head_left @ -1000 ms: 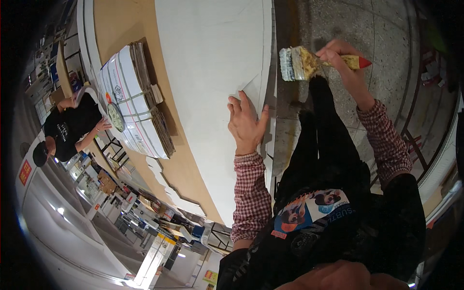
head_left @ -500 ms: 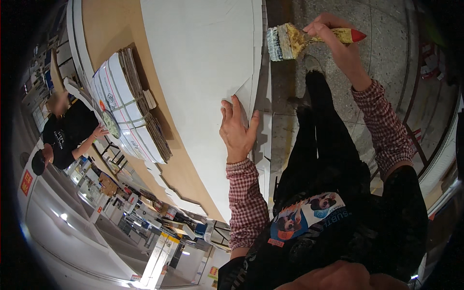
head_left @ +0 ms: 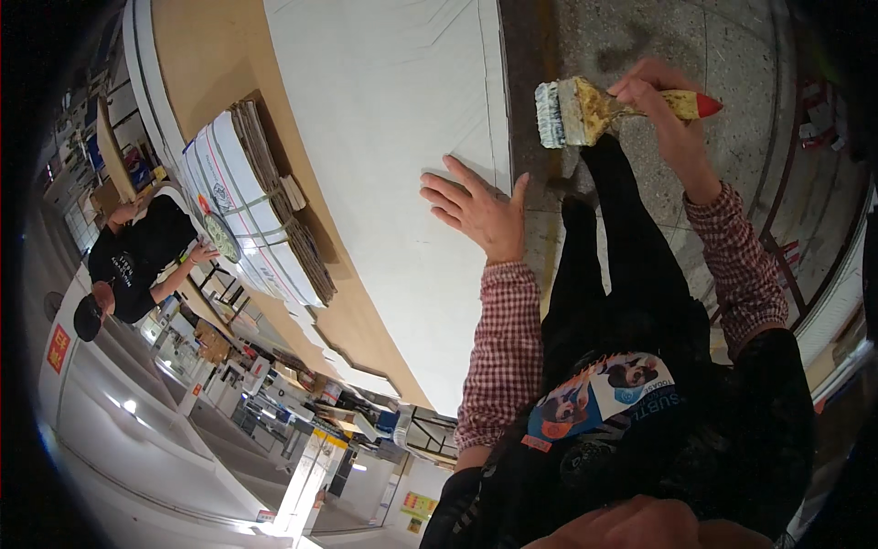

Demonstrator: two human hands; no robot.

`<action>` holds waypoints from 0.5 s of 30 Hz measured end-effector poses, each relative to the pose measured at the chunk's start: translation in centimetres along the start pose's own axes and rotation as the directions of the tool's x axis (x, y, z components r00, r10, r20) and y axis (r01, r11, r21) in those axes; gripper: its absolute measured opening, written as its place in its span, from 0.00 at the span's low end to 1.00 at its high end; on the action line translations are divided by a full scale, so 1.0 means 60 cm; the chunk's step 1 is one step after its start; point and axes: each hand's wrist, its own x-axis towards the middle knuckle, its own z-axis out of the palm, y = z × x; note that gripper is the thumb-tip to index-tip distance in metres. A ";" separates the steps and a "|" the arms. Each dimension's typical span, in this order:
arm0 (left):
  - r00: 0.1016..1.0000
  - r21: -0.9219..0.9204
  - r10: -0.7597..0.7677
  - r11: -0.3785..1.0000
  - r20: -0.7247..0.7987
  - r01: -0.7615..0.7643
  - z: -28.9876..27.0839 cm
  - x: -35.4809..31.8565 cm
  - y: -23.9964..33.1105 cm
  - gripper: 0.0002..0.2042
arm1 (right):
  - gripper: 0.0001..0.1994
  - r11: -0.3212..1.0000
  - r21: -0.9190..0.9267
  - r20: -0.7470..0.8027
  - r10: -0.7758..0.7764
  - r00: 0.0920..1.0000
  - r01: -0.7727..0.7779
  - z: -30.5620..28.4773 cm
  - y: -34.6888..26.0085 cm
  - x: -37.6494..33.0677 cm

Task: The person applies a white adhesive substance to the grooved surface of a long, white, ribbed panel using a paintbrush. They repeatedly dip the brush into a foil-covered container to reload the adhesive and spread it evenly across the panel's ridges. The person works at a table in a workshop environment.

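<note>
The left hand (head_left: 480, 212) lies flat and released, fingers spread, on the near edge of the big white sheet (head_left: 393, 137), smooth and matte, which covers the tan desk (head_left: 206, 64). The right hand (head_left: 663, 105) is clenched on the yellow, red-tipped handle of a wide paintbrush (head_left: 585, 112); its long axis runs sideways, its crusted bristles pointing at the sheet's edge, just beside it over the speckled floor (head_left: 722, 46). Farther off sits a strapped stack of what seems to be flattened cardboard (head_left: 251, 206).
</note>
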 end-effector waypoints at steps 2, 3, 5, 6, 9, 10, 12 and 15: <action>0.999 0.051 0.023 0.998 0.044 -0.025 -0.003 0.007 0.001 0.52 | 0.09 0.999 -0.029 0.062 -0.026 0.998 0.028 -0.002 0.003 -0.002; 0.997 0.014 0.052 0.998 0.061 -0.053 -0.008 0.012 -0.001 0.50 | 0.08 0.998 -0.044 0.091 -0.039 0.995 0.043 -0.004 0.006 -0.003; 0.988 -0.055 0.113 0.993 0.101 -0.108 -0.030 0.018 -0.016 0.46 | 0.07 0.997 -0.057 0.114 -0.051 0.992 0.057 0.002 0.015 -0.001; 0.984 -0.087 0.138 0.988 0.111 -0.129 -0.039 0.021 -0.022 0.44 | 0.07 0.996 -0.061 0.129 -0.056 0.990 0.064 0.005 0.019 0.001; 0.970 -0.176 0.217 0.965 0.106 -0.196 -0.069 0.036 -0.035 0.36 | 0.09 0.997 -0.043 0.135 -0.054 0.989 0.060 0.014 0.019 0.006; 0.965 -0.203 0.232 0.958 0.120 -0.205 -0.073 0.040 -0.040 0.36 | 0.09 0.996 -0.042 0.126 -0.073 0.989 0.078 0.017 0.021 0.011; 0.955 -0.256 0.259 0.942 0.143 -0.217 -0.080 0.050 -0.048 0.36 | 0.09 0.992 -0.040 0.110 -0.111 0.988 0.116 0.021 0.026 0.028; 0.952 -0.302 0.256 0.933 0.168 -0.198 -0.088 0.056 -0.056 0.34 | 0.10 0.996 -0.079 0.110 -0.025 0.994 0.034 0.031 0.027 0.039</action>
